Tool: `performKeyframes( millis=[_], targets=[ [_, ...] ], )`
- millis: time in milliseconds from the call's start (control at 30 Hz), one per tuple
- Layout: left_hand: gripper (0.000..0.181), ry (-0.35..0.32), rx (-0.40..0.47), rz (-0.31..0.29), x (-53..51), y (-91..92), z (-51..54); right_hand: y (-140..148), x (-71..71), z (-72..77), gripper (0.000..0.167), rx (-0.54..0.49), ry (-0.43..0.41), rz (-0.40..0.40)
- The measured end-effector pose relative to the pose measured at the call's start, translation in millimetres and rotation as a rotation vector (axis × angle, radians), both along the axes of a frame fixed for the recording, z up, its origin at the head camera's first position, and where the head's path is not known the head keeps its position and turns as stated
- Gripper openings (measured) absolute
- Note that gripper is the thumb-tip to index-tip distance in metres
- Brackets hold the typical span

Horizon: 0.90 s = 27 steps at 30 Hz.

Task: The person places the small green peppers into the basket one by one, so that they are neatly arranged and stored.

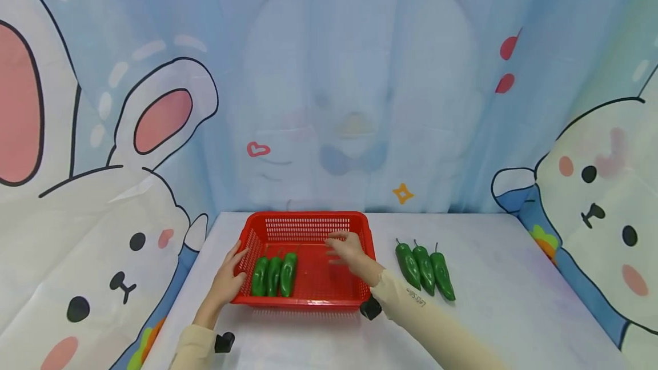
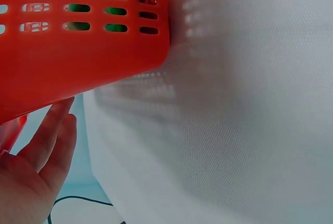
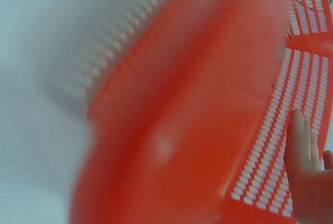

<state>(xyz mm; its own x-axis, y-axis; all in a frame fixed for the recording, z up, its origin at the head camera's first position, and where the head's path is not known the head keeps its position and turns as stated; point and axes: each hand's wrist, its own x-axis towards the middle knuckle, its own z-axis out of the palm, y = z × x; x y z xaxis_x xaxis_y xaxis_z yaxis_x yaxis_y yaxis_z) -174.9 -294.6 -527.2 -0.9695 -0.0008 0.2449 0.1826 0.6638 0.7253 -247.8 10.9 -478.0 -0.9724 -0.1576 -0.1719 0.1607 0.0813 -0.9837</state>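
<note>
A red plastic basket (image 1: 321, 303) with slotted walls holds three green peppers (image 1: 274, 276) lying side by side in its left part. My left hand (image 1: 228, 279) rests against the basket's left rim; in the left wrist view the fingers (image 2: 61, 146) lie extended along the outer wall. Over the right half of the basket, my right hand (image 1: 350, 250) is raised with its fingers extended and nothing in them. The right wrist view, partly blurred, shows that hand (image 3: 307, 172) in front of the slotted wall.
Three more green peppers (image 1: 425, 269) lie in a row on the white table (image 1: 493, 278), right of the basket, near my right forearm. A blue curtain with cartoon rabbits (image 1: 354, 73) hangs behind the table and at both sides.
</note>
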Motion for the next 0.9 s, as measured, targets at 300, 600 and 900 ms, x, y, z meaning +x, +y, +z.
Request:
performKeyframes(
  millis=[300, 600, 900],
  targets=[
    [0.06, -0.001, 0.009, 0.004, 1.7, 0.0, 1.4, 47, -24.4, 20.4, 0.043, -0.002, -0.001, 0.023],
    [0.06, 0.017, 0.002, -0.005, 2.9, 0.8, 2.2, 95, -27.2, 16.4, 0.051, 0.026, -0.03, 0.064],
    [0.061, -0.002, 0.018, 0.0, 2.1, 0.8, 1.3, 146, -30.5, 14.1, 0.053, 0.038, 0.001, 0.067]
  ],
)
